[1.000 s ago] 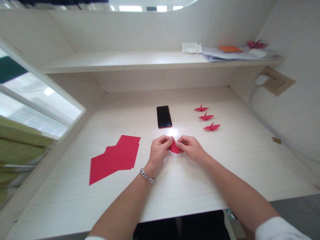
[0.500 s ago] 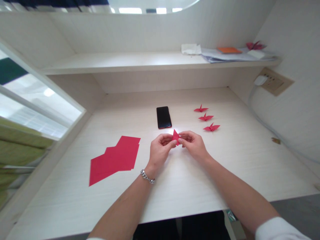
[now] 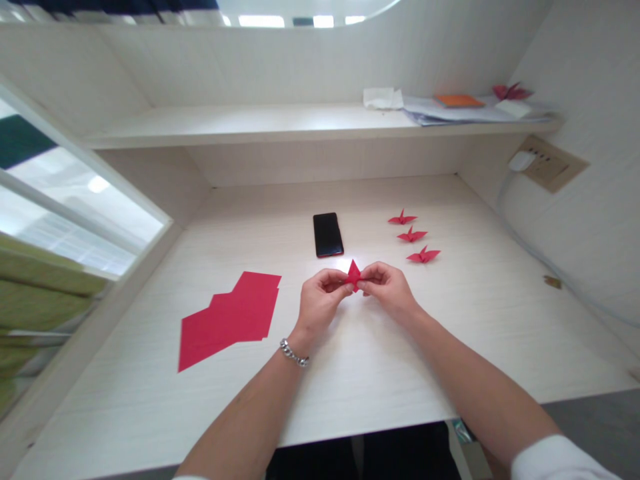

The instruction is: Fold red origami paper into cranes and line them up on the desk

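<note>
A small piece of folded red paper [image 3: 354, 274] is pinched between both hands, its pointed tip facing away from me. My left hand [image 3: 323, 299] grips its left side between thumb and fingers. On the opposite side, my right hand [image 3: 389, 288] pinches it the same way. The fingers partly cover the lower folds. Three red paper cranes [image 3: 412, 235] stand in a column on the desk, beyond my right hand. Flat red paper sheets [image 3: 230, 313] lie overlapping to the left of my left hand.
A black phone [image 3: 328, 235] lies just beyond my hands on the white desk [image 3: 380, 373]. The shelf [image 3: 240, 120] above bears papers, an orange pad [image 3: 459, 101] and a pink folded paper piece [image 3: 513, 91]. A cable [image 3: 525, 243] runs down from the wall socket [image 3: 553, 163].
The folded paper has turned slightly between my fingers, so its tip has shifted right and shows more symmetrically. Both hands keep their hold in nearly the same place.
</note>
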`<state>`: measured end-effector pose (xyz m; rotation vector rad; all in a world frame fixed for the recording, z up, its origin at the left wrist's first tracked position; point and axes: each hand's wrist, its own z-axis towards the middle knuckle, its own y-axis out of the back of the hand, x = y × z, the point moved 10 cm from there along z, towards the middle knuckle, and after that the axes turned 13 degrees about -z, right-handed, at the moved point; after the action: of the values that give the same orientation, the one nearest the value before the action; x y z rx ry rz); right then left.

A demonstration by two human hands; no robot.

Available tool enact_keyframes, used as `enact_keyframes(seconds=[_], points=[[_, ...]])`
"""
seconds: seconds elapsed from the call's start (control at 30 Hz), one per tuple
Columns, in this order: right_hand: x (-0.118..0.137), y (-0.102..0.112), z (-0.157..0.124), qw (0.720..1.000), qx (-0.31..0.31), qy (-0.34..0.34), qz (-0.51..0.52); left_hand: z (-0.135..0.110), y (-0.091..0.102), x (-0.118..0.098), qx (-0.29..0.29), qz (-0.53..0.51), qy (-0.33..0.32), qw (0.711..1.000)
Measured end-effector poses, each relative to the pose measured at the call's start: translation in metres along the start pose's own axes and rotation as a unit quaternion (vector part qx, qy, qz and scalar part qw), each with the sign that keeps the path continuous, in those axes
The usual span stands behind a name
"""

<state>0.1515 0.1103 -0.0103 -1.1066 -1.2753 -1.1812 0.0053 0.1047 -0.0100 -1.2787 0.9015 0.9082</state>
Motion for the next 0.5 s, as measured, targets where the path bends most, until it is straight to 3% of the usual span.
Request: enact_keyframes(seconds=[0.27, 0.37, 0.5], points=[[-0.007, -0.004, -0.001, 0.997, 0.039, -0.054, 0.048, 0.000, -0.002, -0.004, 0.018, 0.060, -0.010, 0.998], [-0.010, 0.000, -0.001, 0.998, 0.025, -0.060, 0.004, 0.000, -0.003, -0.006, 0.019, 0.082, -0.011, 0.996], [-0.006, 0.003, 0.001, 0.999, 0.005, -0.021, -0.026, -0.001, -0.003, 0.004, 0.009, -0.006, 0.038, 0.999]])
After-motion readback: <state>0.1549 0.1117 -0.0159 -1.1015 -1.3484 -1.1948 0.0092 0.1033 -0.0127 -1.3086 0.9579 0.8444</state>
